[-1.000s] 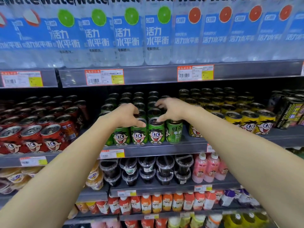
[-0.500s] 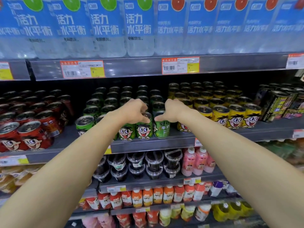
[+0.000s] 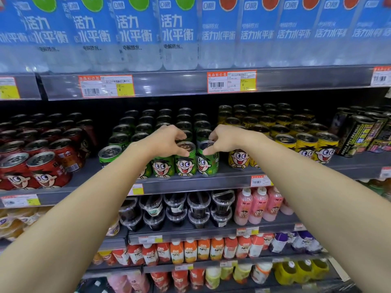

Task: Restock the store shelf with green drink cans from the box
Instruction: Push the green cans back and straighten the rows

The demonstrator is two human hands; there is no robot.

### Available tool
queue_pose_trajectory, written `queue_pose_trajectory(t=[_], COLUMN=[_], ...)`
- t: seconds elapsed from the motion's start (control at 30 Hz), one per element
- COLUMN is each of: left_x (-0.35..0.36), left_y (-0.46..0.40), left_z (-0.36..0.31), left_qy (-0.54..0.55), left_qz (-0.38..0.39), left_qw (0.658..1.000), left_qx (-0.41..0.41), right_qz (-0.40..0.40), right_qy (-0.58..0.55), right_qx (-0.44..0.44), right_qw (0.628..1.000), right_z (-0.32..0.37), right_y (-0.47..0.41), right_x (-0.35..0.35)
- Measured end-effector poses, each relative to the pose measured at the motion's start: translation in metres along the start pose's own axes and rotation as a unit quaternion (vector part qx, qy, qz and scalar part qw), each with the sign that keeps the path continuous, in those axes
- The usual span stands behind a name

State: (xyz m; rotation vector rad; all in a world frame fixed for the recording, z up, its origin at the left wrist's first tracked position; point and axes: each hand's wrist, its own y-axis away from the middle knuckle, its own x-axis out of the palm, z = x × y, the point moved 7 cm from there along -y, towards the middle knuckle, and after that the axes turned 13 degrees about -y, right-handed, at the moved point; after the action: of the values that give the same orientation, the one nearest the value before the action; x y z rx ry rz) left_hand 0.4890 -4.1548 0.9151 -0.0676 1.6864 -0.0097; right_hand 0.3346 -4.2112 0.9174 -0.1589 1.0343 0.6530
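Left hand [image 3: 167, 142] pinching top of a green can [image 3: 185, 159] on the shelf [image 3: 203, 182], right hand [image 3: 224, 138] pinching the next can [image 3: 208, 160], red cans [image 3: 42, 166] left, yellow cans [image 3: 304, 144] right

Since a second ago both hands have drawn back to the front row of green cans: the left hand [image 3: 164, 142] now pinches the rim of one front can [image 3: 185, 159], and the right hand [image 3: 224, 139] pinches its right-hand neighbour [image 3: 207, 158].
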Motion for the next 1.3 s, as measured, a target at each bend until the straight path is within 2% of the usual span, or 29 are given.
queue_pose_trajectory(t=[0.1,0.23,0.5,0.7,0.87,1.3], left_x=[0.000,0.004,0.004,0.003,0.001,0.007], left_y=[0.001,-0.001,-0.005,-0.005,-0.007,-0.009], left_z=[0.006,0.007,-0.001,0.000,0.002,0.005], left_qy=[0.016,0.021,-0.008,0.018,0.028,0.059], left_qz=[0.002,0.007,0.022,0.052,0.028,0.038], left_qw=[1.000,1.000,1.000,0.998,0.999,0.997], left_qx=[-0.009,-0.016,-0.016,-0.020,-0.025,-0.017], right_qz=[-0.043,-0.060,-0.035,-0.041,-0.070,-0.041], right_qy=[-0.007,0.004,-0.043,-0.032,-0.039,-0.102], right_qx=[-0.025,-0.029,-0.048,-0.062,-0.065,-0.082], right_qw=[0.999,0.998,0.997,0.997,0.995,0.991], right_z=[0.004,0.003,-0.002,-0.003,-0.005,-0.010], right_y=[-0.002,-0.012,-0.016,-0.011,-0.013,-0.019], right_x=[-0.002,0.001,0.001,0.000,0.002,0.003])
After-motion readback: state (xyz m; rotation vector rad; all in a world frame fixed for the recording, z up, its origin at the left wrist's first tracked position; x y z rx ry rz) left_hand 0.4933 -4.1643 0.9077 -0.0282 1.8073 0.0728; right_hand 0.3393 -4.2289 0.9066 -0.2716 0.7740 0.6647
